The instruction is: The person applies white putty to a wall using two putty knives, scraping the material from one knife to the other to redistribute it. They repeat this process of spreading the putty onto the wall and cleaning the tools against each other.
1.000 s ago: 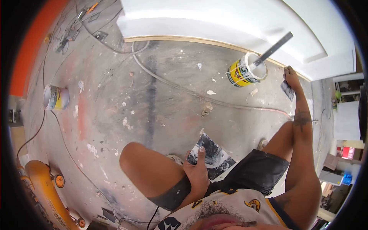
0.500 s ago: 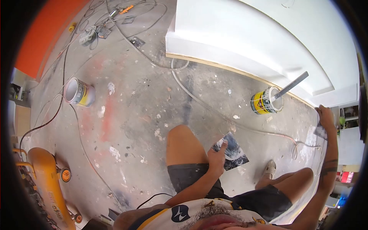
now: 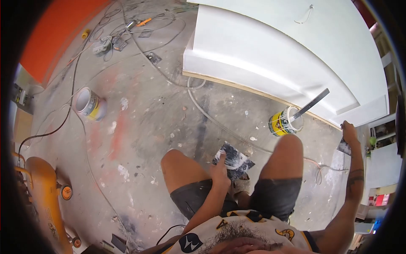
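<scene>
My left hand (image 3: 219, 172) grips a dark, flat filler scraper (image 3: 237, 160) smeared with white paste, its thumb lying on top. The scraper is above the floor between my knees. On the far right, my right hand (image 3: 350, 133) is closed at the end corner of the white curved panel (image 3: 270, 86). A second dark flat scraper (image 3: 344, 146) hangs below that hand, partly covered by it. Left of my right hand stands a yellow-labelled can (image 3: 280, 123) with a long grey stick (image 3: 312, 103) leaning out of it.
An open white can (image 3: 89, 105) stands on the stained floor at left. An orange compressor (image 3: 40, 190) is at lower left. Cables and a hose (image 3: 211, 120) run across the floor. A sander (image 3: 102, 45) lies at upper left.
My right leg has swung inward and both knees now point forward. My left hand with its scraper has shifted left and slightly up. The view has turned, so the panel appears lower.
</scene>
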Action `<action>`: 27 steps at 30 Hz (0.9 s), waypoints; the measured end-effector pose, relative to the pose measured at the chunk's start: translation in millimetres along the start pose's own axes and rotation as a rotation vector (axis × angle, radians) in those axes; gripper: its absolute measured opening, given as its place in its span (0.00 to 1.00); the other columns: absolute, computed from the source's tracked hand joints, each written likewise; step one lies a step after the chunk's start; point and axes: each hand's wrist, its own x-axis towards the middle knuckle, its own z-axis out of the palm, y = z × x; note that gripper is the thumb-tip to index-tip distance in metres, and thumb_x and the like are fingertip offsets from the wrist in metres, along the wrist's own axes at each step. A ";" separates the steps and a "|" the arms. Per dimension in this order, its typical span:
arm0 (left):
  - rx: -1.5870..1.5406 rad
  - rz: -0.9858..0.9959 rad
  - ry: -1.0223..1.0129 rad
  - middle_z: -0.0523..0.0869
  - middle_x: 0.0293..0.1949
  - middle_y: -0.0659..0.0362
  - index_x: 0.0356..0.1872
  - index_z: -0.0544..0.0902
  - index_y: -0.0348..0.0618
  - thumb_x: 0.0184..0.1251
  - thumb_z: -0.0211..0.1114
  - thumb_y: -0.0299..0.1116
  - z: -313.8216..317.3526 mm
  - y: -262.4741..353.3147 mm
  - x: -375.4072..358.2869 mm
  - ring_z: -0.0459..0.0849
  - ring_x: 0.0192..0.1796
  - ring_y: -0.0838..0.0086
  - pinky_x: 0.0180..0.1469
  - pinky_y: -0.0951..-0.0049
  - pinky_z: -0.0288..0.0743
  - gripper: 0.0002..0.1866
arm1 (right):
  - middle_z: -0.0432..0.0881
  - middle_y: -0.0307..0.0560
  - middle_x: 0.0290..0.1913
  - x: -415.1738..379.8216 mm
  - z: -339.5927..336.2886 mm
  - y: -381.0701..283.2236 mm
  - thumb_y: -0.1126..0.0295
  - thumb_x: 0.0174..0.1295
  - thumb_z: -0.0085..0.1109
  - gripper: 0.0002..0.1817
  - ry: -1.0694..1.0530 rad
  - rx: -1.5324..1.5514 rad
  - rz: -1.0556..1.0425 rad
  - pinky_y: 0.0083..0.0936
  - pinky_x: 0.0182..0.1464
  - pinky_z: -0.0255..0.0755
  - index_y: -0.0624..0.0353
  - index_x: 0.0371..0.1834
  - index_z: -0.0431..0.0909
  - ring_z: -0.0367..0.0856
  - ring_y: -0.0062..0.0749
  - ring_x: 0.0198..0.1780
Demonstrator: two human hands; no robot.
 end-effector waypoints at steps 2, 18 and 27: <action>-0.048 0.118 0.023 0.88 0.43 0.57 0.47 0.83 0.37 0.67 0.72 0.30 -7.0 9.0 1.7 0.88 0.41 0.69 0.44 0.66 0.84 0.12 | 0.84 0.66 0.35 13.8 29.6 -10.7 0.69 0.68 0.50 0.08 0.010 0.054 -0.043 0.54 0.46 0.75 0.56 0.44 0.79 0.83 0.63 0.43; -0.194 0.293 -0.231 0.86 0.49 0.54 0.59 0.76 0.40 0.79 0.54 0.46 29.4 85.9 -73.8 0.87 0.50 0.64 0.56 0.57 0.82 0.21 | 0.84 0.58 0.28 138.1 220.6 -90.1 0.39 0.67 0.56 0.34 -0.085 0.863 0.322 0.37 0.36 0.75 0.67 0.40 0.82 0.85 0.43 0.31; -0.062 0.021 -0.474 0.86 0.53 0.56 0.62 0.76 0.42 0.74 0.63 0.45 -19.8 52.1 2.7 0.86 0.53 0.63 0.58 0.58 0.80 0.23 | 0.85 0.43 0.37 182.4 270.1 -86.8 0.44 0.58 0.70 0.31 -0.110 1.480 0.513 0.28 0.38 0.75 0.66 0.45 0.85 0.80 0.28 0.35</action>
